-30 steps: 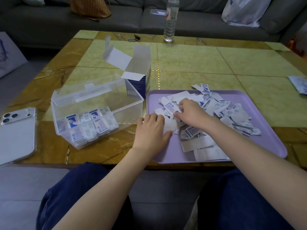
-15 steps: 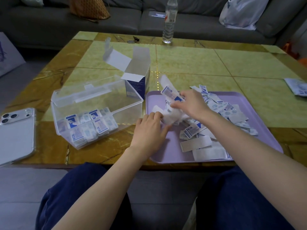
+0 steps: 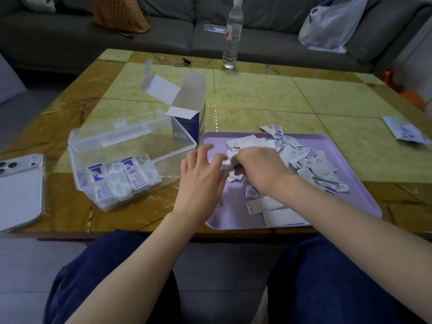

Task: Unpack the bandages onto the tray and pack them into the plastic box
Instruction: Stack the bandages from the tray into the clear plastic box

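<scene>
A heap of small white and blue wrapped bandages [image 3: 304, 160] lies on the flat purple plastic tray [image 3: 224, 213]. The right hand [image 3: 259, 169] sits on the heap's left side, its fingers curled down round a few bandages. The left hand [image 3: 201, 181] is over the tray's left edge, fingers spread, holding nothing. Just left of the tray stands the clear plastic box [image 3: 77, 148] with more bandages inside, on the yellow stone counter [image 3: 268, 97].

Phone [image 3: 19, 190], near left, cut off by pic edge. R hand [image 3: 261, 169]: fingers hidden under palm among bandages [image 3: 304, 160], grip unclear. L hand [image 3: 201, 178]: fingers blurred. Wrapper print too small to read. Leaflet [image 3: 406, 130], far right, clipped at edge.
</scene>
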Tool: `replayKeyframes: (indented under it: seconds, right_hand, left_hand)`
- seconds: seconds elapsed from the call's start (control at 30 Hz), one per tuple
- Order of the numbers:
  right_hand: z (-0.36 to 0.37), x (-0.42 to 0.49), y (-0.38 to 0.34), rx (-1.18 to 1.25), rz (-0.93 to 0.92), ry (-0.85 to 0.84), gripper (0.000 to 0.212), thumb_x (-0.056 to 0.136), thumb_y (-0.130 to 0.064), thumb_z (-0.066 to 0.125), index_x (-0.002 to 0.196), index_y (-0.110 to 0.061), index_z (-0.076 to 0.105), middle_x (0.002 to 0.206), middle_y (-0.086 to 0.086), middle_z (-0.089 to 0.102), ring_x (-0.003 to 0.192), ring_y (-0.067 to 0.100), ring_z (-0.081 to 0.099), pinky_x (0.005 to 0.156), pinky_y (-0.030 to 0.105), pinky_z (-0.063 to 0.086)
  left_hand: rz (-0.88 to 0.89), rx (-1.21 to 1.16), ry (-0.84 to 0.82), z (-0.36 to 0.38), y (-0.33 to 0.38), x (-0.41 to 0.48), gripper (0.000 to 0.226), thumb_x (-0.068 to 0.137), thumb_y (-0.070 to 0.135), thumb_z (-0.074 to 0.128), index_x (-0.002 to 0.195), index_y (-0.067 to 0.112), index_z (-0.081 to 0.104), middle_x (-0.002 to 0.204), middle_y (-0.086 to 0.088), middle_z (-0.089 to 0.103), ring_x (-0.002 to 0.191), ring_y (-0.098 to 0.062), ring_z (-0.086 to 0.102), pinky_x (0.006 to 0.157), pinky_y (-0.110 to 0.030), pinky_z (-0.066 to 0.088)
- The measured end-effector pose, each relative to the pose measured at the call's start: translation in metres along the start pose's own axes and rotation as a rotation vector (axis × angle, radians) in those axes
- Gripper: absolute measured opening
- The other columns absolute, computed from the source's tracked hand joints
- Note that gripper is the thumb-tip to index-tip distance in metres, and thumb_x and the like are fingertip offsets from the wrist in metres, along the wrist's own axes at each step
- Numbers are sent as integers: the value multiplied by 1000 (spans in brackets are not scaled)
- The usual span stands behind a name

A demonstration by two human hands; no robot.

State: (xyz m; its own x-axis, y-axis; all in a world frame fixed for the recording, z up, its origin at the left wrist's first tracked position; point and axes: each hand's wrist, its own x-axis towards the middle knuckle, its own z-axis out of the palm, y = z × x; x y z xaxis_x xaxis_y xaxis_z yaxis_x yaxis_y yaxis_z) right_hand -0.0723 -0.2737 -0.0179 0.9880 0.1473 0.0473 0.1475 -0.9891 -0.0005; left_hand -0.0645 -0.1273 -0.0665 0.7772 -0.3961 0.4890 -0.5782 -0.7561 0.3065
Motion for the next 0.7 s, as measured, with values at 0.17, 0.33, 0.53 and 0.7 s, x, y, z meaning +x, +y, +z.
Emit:
replayKeyframes:
  seconds: [0.17,0.33,0.53,0.7]
  right_hand:
    - [14,0,-5,86,33,4,21,86,-21,60,107,-22,61,98,0,68,97,24,60,70,30,40]
    - [22,-1,-4,351,58,2,42,82,-11,65,120,-21,51,112,-1,63,100,24,58,79,33,46]
    - [31,-7,-2,481,-50,-52,45,82,-6,63,122,-18,45,119,1,52,100,22,57,83,44,48]
    - [33,-7,15,299,27,-9,32,90,-17,57,121,-17,50,124,2,48,114,21,48,87,42,45]
  left_hand:
    - [26,123,-168,6,-4,-4,17,92,23,53,104,11,56,102,-10,55,92,-31,48,77,-38,37]
    - [-14,117,-250,9,-5,-3,28,99,26,35,123,15,43,119,-5,46,110,-26,40,88,-33,30]
    - [31,-33,-218,12,0,-1,23,91,16,50,112,10,58,107,-9,56,98,-29,46,79,-36,36]
    - [-1,-38,-130,11,-6,1,12,90,20,56,84,10,60,86,-7,60,85,-28,47,70,-34,33]
